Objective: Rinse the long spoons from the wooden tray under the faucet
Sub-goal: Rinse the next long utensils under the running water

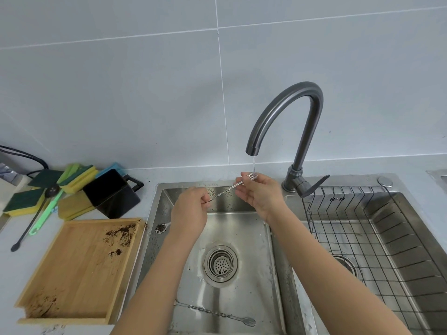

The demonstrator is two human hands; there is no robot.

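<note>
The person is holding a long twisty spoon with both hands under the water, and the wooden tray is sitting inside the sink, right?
Not quite. The head view shows the wooden tray on the counter left of the sink, not inside it. The rest holds: the left hand and the right hand hold the long twisted spoon under the faucet.

We face pale grey tiled wall (145, 81), thin white grout lines. Below it, light grey countertop (14, 274). Stainless double sink (273, 262) set into counter, wire rack (362, 226) in right basin. We see soft, even light.
</note>
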